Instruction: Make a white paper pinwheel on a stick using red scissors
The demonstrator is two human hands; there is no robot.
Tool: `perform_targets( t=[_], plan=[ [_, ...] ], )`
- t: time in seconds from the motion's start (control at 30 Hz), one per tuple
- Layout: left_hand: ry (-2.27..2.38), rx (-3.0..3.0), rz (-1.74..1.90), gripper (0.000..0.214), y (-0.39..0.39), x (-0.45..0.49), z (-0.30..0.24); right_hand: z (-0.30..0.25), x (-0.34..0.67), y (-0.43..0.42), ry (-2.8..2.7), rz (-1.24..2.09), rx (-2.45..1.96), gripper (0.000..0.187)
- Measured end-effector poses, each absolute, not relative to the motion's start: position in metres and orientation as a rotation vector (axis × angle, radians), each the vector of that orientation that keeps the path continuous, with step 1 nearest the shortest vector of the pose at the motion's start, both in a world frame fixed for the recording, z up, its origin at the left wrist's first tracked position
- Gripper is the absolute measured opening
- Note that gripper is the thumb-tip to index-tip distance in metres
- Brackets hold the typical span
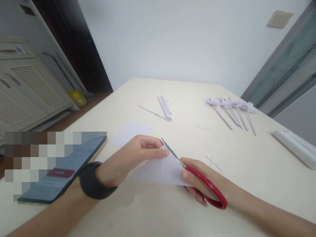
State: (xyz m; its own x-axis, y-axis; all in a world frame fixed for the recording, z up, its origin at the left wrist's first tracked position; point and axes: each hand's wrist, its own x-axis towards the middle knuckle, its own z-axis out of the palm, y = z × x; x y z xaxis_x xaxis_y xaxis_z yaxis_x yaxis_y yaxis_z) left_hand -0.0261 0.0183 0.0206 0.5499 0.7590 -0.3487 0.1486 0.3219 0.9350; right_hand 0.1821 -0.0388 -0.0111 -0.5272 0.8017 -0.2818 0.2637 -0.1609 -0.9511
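My left hand (145,149) pinches a sheet of white paper (160,171) near its upper corner, thumb on top. A dark band circles that wrist. In my right hand (195,174) is a pair of scissors (208,184) with red handles, my fingers wrapped in the loops. The metal blades point up and left, lying along the paper's right edge close to my left thumb. Whether the blades are closed on the paper I cannot tell. Another piece of white paper (132,131) lies flat on the table, beyond my left hand.
Rolled paper sticks (165,107) lie mid-table, with a thin stick (150,111) beside them. Several paper pinwheels (229,110) rest at the back right. Thin paper strips (213,158) are scattered near my right hand. A tablet (66,174) is at the left, a white case (293,146) at the right edge.
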Motion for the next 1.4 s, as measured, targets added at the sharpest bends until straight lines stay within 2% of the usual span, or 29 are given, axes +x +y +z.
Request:
perform_targets(
  t=[0.17, 0.37, 0.53, 0.63, 1.0, 1.17, 1.33, 1.4],
  plan=[
    [0.939, 1.222, 0.487, 0.019, 0.018, -0.025, 0.019, -0.009, 0.181, -0.04, -1.638, 1.776, -1.301, 0.035],
    [0.96, 1.288, 0.541, 0.021, 0.018, -0.022, 0.022, -0.003, 0.184, -0.034, -1.641, 1.609, -1.307, 0.03],
    [0.955, 1.359, 0.564, 0.009, 0.017, -0.018, 0.026, 0.005, 0.187, -0.029, -1.472, 1.526, -1.26, 0.022],
    [0.93, 1.396, 0.563, 0.005, 0.016, -0.017, 0.025, 0.008, 0.187, -0.027, -1.412, 1.533, -1.231, 0.017],
    [0.91, 1.469, 0.583, 0.005, 0.015, -0.014, 0.02, 0.006, 0.184, -0.025, -1.356, 1.679, -1.15, 0.019],
    [0.976, 1.488, 0.581, 0.002, 0.017, -0.017, 0.018, 0.006, 0.186, -0.025, -1.38, 1.621, -1.151, 0.018],
    [1.211, 1.567, 0.704, 0.022, 0.02, -0.033, 0.003, 0.005, 0.19, -0.02, -1.423, 1.464, -1.15, 0.02],
    [1.172, 1.581, 0.756, 0.031, 0.02, -0.035, 0.002, 0.005, 0.192, -0.017, -1.435, 1.406, -1.161, 0.018]
  ],
)
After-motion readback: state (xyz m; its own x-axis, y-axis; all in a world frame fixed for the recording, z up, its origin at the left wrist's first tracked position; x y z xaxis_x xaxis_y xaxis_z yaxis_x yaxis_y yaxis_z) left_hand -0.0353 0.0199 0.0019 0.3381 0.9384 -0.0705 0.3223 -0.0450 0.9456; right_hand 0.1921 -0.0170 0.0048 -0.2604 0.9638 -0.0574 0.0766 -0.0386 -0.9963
